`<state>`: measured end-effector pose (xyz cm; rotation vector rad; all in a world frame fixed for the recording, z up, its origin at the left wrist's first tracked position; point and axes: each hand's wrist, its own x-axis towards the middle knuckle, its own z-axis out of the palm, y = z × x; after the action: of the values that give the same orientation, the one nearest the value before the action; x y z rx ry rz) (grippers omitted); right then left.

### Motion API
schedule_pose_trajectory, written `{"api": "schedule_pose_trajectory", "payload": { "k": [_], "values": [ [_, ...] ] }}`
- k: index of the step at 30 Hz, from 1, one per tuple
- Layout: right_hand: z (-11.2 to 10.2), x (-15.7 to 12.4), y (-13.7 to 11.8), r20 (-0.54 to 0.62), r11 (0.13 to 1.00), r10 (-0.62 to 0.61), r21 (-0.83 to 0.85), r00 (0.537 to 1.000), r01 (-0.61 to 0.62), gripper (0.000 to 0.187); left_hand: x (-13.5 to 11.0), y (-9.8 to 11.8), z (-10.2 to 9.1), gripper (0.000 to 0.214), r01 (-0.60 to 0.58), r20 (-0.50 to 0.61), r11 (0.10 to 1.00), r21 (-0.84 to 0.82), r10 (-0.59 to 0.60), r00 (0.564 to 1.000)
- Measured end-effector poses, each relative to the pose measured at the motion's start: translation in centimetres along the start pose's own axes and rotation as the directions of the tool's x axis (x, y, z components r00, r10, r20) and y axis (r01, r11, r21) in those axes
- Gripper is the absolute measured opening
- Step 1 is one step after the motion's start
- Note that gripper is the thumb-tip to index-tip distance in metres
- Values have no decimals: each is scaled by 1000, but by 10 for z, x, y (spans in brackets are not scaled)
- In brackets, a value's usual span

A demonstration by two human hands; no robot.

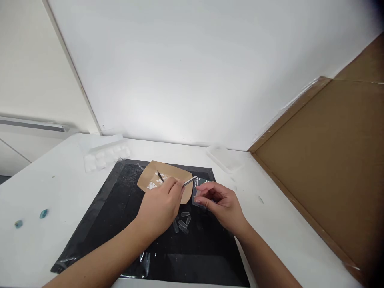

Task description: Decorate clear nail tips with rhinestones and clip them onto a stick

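Observation:
My left hand (162,202) is closed around slim metal tweezers (190,181), their tips pointing right above a dark sheet (202,182) with small white pieces on it. My right hand (222,202) pinches a small translucent piece, apparently a clear nail tip (198,193), in front of that sheet. Behind my left hand lies a brown paper tray (145,176) with white flakes (152,185) in it. A dark thin item (160,175), partly hidden by my fingers, leans over the tray. Several clear nail tips (183,228) lie on the black mat (120,220) between my forearms.
A clear compartment box (105,157) stands at the back left of the white table. Toward the back right is a clear plastic lid or tray (225,157). Two teal pieces (43,213) lie on the left. A cardboard panel (324,160) borders the right side.

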<state>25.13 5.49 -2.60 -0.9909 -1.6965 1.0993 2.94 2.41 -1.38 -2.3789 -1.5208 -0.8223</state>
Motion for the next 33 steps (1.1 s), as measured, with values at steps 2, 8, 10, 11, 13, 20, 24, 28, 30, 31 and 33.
{"api": "schedule_pose_trajectory", "payload": {
  "k": [2, 8, 10, 11, 13, 20, 24, 28, 30, 31, 33],
  "values": [
    [1, -1, -2, 14, 1000, -3, 22, 1000, 3, 23, 0, 0, 0, 21, 3, 4, 1000, -8, -3, 1000],
    [9, -5, -5, -123, 976, -191, -126, 974, 176, 18, 0, 2, 0, 20, 8, -2, 998, -58, -9, 1000],
    [14, -7, -6, -200, 944, -270, -246, 942, 219, 19, -2, 4, 2, 20, 8, 3, 997, -75, -7, 1000],
    [16, -8, -6, -222, 927, -298, -300, 928, 226, 20, -3, 6, 3, 21, 6, 7, 996, -88, -5, 1000],
    [20, -8, -6, -244, 894, -326, -392, 913, 215, 21, -3, 9, 4, 22, 1, 13, 992, -125, 1, 1000],
    [24, -2, -3, -241, 816, -377, -543, 895, 198, 19, -4, 15, 1, 23, 38, 14, 969, -246, -36, 999],
    [24, -1, -3, -180, 758, -468, -586, 865, 288, 7, -4, 15, 2, 23, 48, 14, 956, -288, -46, 999],
    [23, -1, -2, -113, 717, -529, -589, 841, 372, 5, -4, 14, 2, 23, 66, 26, 955, -290, -62, 998],
    [22, -2, -2, -73, 712, -522, -586, 850, 387, 5, -5, 14, 1, 23, 74, 36, 956, -285, -66, 997],
    [22, -2, -2, -55, 705, -520, -591, 853, 391, 5, -5, 14, 1, 23, 73, 45, 957, -280, -63, 997],
    [23, -3, -2, -41, 675, -527, -626, 849, 389, 9, -5, 14, 1, 24, 61, 58, 963, -263, -48, 997]
  ]
}}
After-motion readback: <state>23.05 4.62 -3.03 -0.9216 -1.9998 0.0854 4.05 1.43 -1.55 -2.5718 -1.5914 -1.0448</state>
